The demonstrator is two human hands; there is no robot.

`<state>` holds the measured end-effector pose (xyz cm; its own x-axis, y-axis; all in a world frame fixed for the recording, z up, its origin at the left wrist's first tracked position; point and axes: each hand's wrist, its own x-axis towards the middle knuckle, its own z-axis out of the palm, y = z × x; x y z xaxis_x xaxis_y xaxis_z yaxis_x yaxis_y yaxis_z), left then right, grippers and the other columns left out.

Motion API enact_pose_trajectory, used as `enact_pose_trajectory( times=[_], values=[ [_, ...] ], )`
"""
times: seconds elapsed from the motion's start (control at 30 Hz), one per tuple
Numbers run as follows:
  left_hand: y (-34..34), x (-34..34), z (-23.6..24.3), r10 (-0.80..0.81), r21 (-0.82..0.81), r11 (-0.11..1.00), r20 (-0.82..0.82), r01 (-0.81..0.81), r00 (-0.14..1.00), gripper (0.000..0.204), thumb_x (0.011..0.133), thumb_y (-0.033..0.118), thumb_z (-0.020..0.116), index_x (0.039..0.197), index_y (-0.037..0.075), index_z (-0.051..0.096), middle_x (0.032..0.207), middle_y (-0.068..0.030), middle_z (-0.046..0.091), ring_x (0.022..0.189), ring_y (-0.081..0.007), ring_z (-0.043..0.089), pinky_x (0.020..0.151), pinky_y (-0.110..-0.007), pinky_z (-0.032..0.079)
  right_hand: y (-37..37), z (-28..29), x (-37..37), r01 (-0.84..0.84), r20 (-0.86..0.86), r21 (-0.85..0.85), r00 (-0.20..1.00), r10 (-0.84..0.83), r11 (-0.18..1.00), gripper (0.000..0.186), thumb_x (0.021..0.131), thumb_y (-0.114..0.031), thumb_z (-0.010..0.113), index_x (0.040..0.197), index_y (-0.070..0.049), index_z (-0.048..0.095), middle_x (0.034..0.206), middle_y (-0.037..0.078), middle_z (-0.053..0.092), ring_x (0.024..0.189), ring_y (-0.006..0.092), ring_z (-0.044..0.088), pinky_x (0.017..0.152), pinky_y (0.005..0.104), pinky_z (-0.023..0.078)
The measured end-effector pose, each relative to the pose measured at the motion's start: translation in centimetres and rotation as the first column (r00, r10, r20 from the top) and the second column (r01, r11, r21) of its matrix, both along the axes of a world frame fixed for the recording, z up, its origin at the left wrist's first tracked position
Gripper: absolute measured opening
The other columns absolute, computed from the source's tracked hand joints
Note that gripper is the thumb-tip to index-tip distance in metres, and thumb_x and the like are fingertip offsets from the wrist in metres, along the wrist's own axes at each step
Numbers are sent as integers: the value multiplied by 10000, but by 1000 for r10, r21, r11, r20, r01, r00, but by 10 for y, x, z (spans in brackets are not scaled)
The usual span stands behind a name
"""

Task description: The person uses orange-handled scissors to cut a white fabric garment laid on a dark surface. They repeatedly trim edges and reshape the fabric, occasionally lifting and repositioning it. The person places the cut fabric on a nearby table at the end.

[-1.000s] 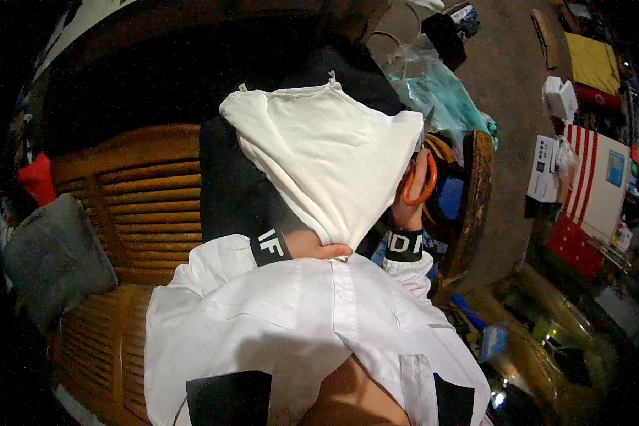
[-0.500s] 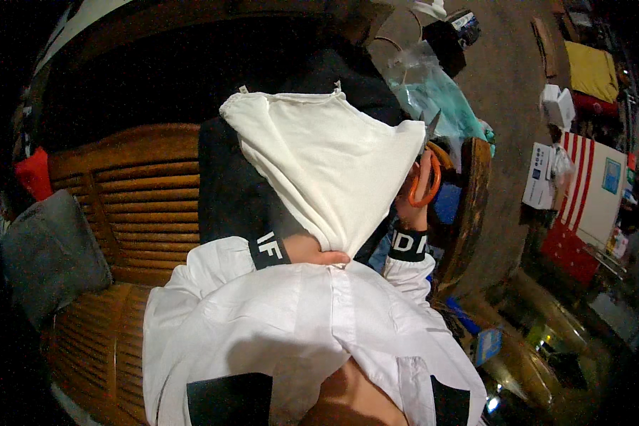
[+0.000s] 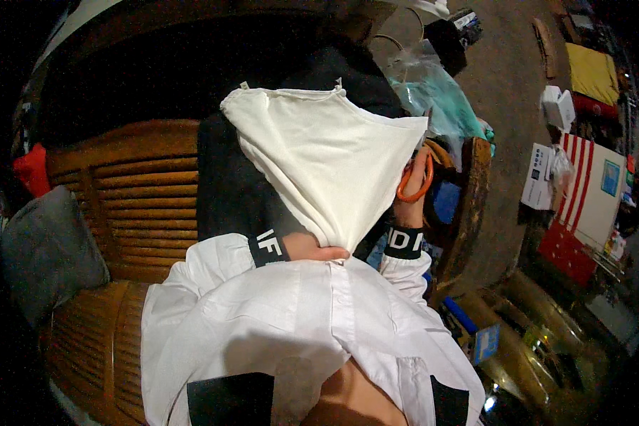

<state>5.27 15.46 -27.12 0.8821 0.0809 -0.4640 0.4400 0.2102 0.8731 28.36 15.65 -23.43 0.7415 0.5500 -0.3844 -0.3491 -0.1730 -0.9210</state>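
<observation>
Cloth (image 3: 326, 142) narrows to the left hand (image 3: 312, 248) and widens toward the scissors (image 3: 429, 181)

The white cloth lies over dark fabric (image 3: 227, 184), directly ahead of the left hand, whose grip is clamped on its gathered near end. The thumb presses on top, close against the front of the white shirt (image 3: 284, 298). From that pinch the folds fan out into a rough triangle, wide edge at the far side, the long axis pointing away from the body and leaning slightly left.

The right hand (image 3: 409, 210) sits just beside the slanting right edge of the cloth. Its grip is wrapped on the orange handles of the scissors, with a finger showing inside the loop. The scissors point away from the body, roughly alongside that edge, toward the far right corner. The right hand is much the nearer to this corner; the left is at the opposite, near end of the long axis.

The blades are largely hidden there, so I cannot tell whether they touch the cloth, lie under it or stand apart from it, nor how wide they are spread. Beyond the corner is a crumpled clear and green plastic bag (image 3: 433, 92).
</observation>
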Motion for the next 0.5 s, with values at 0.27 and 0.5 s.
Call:
enact_pose_trajectory(
  times=[0.27,0.5],
  values=[
    [2,-1,-4,-91,-1,996,-39,91,995,755,771,638,539,1119,-32,563,1086,-245,585,1052,-343,544,892,-344,430,2,-16,36,-25,126,87,992,14,996,468,943,-468,372,982,-34,541,859,70,614,733,144,555,688,267,441],
    [10,2,6,14,-10,1000,99,-13,995,726,774,520,626,1222,-31,475,1238,-214,500,1162,-316,466,990,-325,357,14,-19,69,141,-131,157,984,-121,977,410,919,-470,446,739,-103,485,612,-8,445,497,89,403,447,199,323]
  ],
)
